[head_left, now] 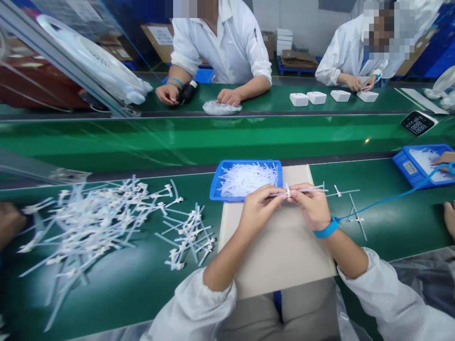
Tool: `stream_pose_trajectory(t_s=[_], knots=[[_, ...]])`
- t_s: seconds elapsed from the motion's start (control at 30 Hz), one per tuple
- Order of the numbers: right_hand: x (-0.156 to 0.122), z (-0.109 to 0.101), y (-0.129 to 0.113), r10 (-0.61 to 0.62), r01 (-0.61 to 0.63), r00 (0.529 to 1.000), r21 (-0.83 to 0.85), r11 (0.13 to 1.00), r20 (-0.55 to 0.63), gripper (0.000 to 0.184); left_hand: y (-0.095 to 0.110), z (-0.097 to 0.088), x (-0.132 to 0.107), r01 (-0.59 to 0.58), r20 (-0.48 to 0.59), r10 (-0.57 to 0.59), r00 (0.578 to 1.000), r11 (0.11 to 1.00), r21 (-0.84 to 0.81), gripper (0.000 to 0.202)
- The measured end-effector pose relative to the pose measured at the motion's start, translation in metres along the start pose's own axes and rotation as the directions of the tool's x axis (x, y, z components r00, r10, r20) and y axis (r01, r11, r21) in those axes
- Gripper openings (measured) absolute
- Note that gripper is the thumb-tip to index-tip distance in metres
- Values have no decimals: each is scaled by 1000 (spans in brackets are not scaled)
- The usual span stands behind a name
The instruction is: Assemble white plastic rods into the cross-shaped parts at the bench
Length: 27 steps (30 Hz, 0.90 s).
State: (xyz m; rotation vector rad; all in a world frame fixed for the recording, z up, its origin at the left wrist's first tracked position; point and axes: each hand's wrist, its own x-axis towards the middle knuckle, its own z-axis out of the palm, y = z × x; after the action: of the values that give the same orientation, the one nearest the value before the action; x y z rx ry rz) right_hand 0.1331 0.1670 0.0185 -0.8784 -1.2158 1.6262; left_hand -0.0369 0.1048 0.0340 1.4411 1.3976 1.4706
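My left hand and my right hand meet over a beige mat, both pinched on white cable ties that cross at a small head between my fingertips. The ties stick out to the right. A blue wrist strap with a coiled blue cord sits on my right wrist. Just beyond my hands a blue tray holds a heap of loose white ties.
A big pile of joined ties covers the green table on the left, a smaller bunch lies nearer. A few ties lie right of the mat. Across the green conveyor, two people in white coats work, with white boxes. Another blue tray sits far right.
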Motion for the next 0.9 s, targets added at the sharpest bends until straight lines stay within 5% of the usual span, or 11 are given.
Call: stream_pose_trajectory(t_s=[0.17, 0.47, 0.9], knots=[[3, -2, 1, 6, -7, 1000, 43, 999, 11, 37, 6, 1, 1, 134, 25, -132, 991, 982, -133, 22], [-5, 3, -12, -105, 107, 994, -106, 989, 27, 28, 7, 1, 1, 85, -20, -89, 996, 982, -168, 20], [-6, 3, -11, -133, 134, 991, -43, 990, 21, 21, 9, 0, -2, 30, 3, -30, 1000, 989, -145, 17]])
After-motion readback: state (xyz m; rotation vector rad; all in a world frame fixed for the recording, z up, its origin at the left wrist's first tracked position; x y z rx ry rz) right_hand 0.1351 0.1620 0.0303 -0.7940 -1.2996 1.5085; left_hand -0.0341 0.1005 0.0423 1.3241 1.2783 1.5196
